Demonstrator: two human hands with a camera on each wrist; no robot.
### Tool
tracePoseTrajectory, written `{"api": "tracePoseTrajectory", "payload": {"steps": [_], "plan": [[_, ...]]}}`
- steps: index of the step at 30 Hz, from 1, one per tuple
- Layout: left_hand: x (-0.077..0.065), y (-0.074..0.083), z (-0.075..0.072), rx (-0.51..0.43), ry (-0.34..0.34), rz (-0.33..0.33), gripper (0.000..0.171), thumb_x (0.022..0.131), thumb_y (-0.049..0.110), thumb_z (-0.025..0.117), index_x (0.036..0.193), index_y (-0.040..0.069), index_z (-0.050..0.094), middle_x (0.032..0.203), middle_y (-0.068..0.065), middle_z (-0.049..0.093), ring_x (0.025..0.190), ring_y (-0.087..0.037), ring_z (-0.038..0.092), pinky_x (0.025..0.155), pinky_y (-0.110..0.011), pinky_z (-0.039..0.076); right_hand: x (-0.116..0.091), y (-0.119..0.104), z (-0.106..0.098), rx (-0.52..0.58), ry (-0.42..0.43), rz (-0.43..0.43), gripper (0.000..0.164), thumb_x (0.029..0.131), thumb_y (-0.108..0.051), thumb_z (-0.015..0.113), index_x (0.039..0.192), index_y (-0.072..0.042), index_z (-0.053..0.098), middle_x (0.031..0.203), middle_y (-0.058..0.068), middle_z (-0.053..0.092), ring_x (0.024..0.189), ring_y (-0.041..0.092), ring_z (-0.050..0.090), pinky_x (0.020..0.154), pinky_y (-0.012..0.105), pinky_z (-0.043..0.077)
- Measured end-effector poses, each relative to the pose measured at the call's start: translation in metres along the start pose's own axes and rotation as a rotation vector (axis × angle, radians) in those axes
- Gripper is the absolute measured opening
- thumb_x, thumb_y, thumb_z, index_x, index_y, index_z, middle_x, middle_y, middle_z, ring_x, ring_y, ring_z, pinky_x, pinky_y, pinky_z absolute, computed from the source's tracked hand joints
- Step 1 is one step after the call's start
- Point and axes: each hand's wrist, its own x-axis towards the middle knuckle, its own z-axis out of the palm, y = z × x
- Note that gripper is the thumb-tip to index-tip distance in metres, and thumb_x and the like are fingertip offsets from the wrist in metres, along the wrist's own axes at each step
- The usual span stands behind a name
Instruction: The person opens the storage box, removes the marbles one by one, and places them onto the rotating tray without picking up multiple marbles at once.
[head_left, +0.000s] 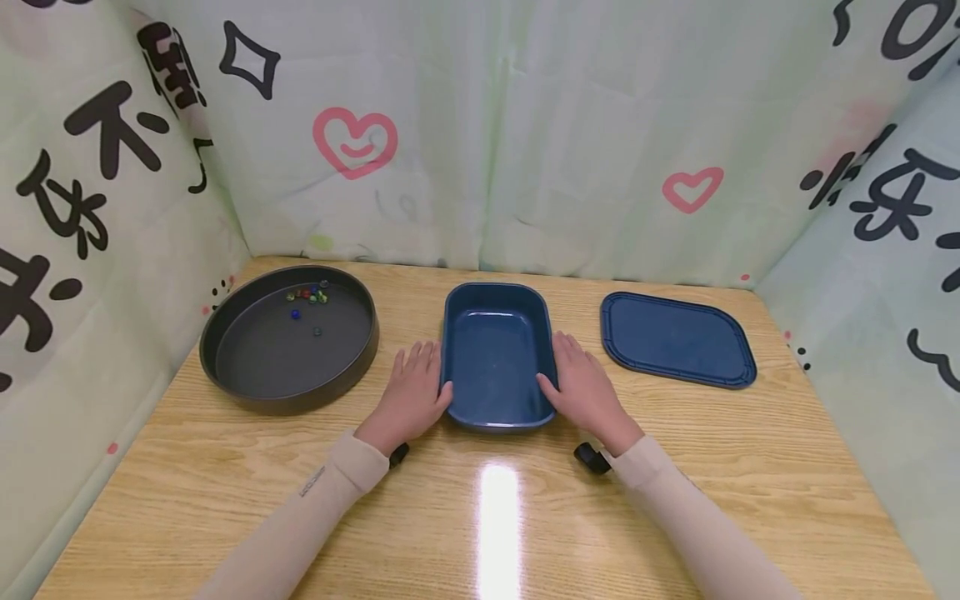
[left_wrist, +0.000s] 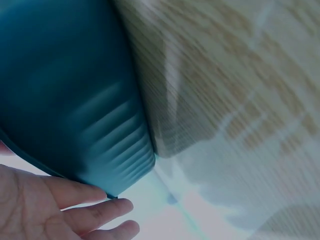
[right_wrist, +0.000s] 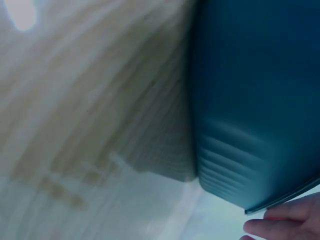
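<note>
We have the blue container (head_left: 495, 408) mouth up near the middle of the desk's (head_left: 420, 525) far edge, its long axis running toward the near edge. Our left hand (head_left: 408, 396) and right hand (head_left: 588, 392) touch its long sides, grip unclenched, fingers straight.

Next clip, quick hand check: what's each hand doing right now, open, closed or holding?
Left hand: open, fingers extended, touching the side of the blue bin.
Right hand: open, fingers extended, touching its other side.
</note>
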Motion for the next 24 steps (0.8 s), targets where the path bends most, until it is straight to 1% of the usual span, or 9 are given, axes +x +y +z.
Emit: {"api": "tracePoseTrajectory", "payload": {"steps": [2,5,8,14,24], "plan": [[-0.0018,-0.0010,-0.0002,0.015,0.005,0.005,0.064,0.099,0.034,0.039,0.147,-0.004,0.020,0.153,-0.021,0.024,0.144,-0.036,0.018,0.117,-0.053,0.011,0.0009,-0.0022,-0.0002,-0.028,-0.031,-0.007,0.072,0.096,-0.034,0.049,0.146,0.008,0.020,0.152,0.025,0.023,0.142,0.038,0.021,0.113,0.055,0.023],[-0.0044,-0.0023,-0.0009,0.038,0.009,0.008,0.064,0.099,0.035,0.039,0.147,-0.005,0.022,0.153,-0.021,0.026,0.144,-0.036,0.019,0.117,-0.053,0.012,0.0020,-0.0045,0.0001,-0.038,-0.053,-0.018,0.073,0.096,-0.035,0.048,0.147,0.008,0.017,0.154,0.024,0.019,0.144,0.037,0.017,0.113,0.056,0.020],[-0.0062,-0.0034,-0.0020,0.043,0.021,0.011,0.064,0.099,0.035,0.040,0.146,-0.005,0.024,0.152,-0.022,0.028,0.143,-0.037,0.021,0.116,-0.053,0.013,0.0029,-0.0054,0.0004,-0.038,-0.055,-0.034,0.073,0.096,-0.034,0.048,0.147,0.007,0.015,0.155,0.023,0.016,0.144,0.037,0.016,0.114,0.056,0.020],[-0.0082,-0.0041,-0.0022,0.039,0.026,0.001,0.064,0.098,0.034,0.041,0.146,-0.005,0.024,0.151,-0.022,0.029,0.143,-0.037,0.021,0.116,-0.054,0.013,0.0035,-0.0036,0.0015,-0.034,-0.060,-0.049,0.073,0.096,-0.032,0.047,0.148,0.006,0.012,0.157,0.021,0.012,0.145,0.035,0.013,0.115,0.056,0.016],[-0.0098,-0.0018,-0.0028,0.016,0.021,-0.004,0.061,0.099,0.031,0.039,0.145,-0.006,0.025,0.151,-0.023,0.028,0.143,-0.037,0.020,0.117,-0.053,0.013,0.0065,-0.0028,0.0072,-0.056,-0.051,-0.073,0.066,0.095,-0.018,0.041,0.148,0.006,0.011,0.157,0.021,0.010,0.146,0.035,0.012,0.116,0.055,0.014]]}}
